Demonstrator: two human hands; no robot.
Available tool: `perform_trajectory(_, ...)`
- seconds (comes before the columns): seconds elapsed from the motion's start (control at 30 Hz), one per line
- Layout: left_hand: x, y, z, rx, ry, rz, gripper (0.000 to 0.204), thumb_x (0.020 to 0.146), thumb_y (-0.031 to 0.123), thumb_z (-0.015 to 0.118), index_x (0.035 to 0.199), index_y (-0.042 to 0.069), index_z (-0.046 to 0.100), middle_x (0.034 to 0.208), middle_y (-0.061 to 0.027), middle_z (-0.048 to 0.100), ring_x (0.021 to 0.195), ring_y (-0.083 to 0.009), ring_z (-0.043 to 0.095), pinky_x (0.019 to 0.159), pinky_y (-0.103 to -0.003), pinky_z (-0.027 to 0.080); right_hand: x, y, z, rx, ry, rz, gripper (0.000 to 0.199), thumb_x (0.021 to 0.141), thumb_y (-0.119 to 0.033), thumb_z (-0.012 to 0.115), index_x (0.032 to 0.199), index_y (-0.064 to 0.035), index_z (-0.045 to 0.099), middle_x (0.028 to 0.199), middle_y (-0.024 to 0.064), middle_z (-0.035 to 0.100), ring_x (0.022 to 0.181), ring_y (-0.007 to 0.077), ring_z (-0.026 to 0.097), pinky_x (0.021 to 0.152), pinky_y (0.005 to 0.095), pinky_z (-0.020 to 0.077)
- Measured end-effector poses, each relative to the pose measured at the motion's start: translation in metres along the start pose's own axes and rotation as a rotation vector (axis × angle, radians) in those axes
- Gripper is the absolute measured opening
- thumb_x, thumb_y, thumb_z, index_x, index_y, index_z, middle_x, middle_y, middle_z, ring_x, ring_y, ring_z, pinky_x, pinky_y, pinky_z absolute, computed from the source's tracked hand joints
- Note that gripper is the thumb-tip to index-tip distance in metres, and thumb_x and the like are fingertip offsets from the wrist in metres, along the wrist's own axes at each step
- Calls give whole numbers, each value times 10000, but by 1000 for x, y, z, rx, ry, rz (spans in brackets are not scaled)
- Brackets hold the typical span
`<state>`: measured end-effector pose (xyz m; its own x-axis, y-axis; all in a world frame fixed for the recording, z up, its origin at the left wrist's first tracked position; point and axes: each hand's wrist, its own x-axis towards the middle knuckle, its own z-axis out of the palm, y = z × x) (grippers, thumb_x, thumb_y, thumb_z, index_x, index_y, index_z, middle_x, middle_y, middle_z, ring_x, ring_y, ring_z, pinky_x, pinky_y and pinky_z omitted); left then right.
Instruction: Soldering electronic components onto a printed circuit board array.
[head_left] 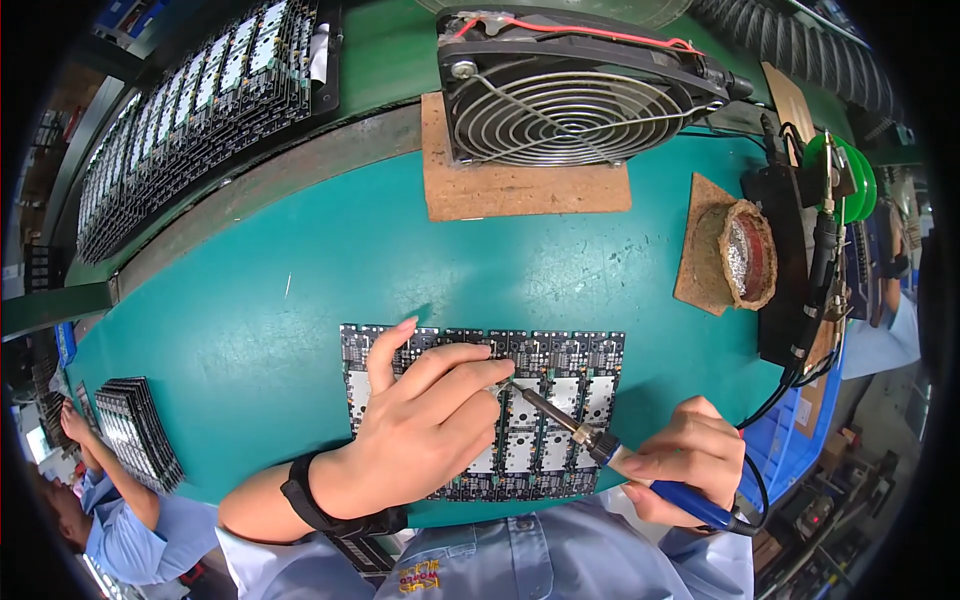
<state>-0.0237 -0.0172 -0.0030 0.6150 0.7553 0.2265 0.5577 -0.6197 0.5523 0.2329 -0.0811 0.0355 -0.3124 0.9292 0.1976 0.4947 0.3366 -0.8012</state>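
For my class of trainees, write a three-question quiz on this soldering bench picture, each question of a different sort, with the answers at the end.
1. True or false: the right hand holds the soldering iron by its blue handle.
2. Where does the left hand rest? A) on the fan B) on the circuit board panel C) on the green mat
3. Fill in: the iron's tip meets the panel next to the left hand's ____ finger.

Key
1. True.
2. B: it lies flat on the panel.
3. Index; it is bent, with its tip at the iron's tip.
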Motion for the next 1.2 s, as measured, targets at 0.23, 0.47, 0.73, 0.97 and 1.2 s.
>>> perform_trajectory(0.23,0,0,-2,0,8,1,193,677,30,674,598,96,511,996,11,699,970,-190,647,1080,-521,196,0,-1,0,-110,-66,-79,221,646,-104,779,858,-124,719,747,1,646,626,137,599,579,274,399)
perform_trajectory(0.47,1,2,-1,-18,19,1,207,668,21,666,580,97,494,986,5,706,966,-194,650,1083,-522,190,-4,-1,4,-96,-23,-77,237,654,-95,796,877,-108,717,746,-14,642,619,121,590,567,256,389)
perform_trajectory(0.73,0,1,-2,-9,-3,10,171,671,29,673,607,94,528,989,-7,707,974,-193,645,1084,-525,185,-3,-18,9,-311,-13,-182,244,682,-131,796,912,-106,720,699,-55,611,563,78,514,554,222,363)
perform_trajectory(0.97,0,2,-5,2,-20,10,154,677,36,678,633,96,544,996,-9,707,982,-186,641,1081,-526,180,0,-18,9,-319,-1,-207,238,687,-141,792,909,-101,716,684,-51,615,550,76,519,550,218,363)
perform_trajectory(1.2,1,2,-4,11,-34,15,147,680,38,675,634,98,548,1005,-8,706,985,-182,637,1078,-527,183,-4,-14,10,-251,15,-175,227,695,-145,792,905,-107,716,684,-45,619,549,81,527,546,223,372)
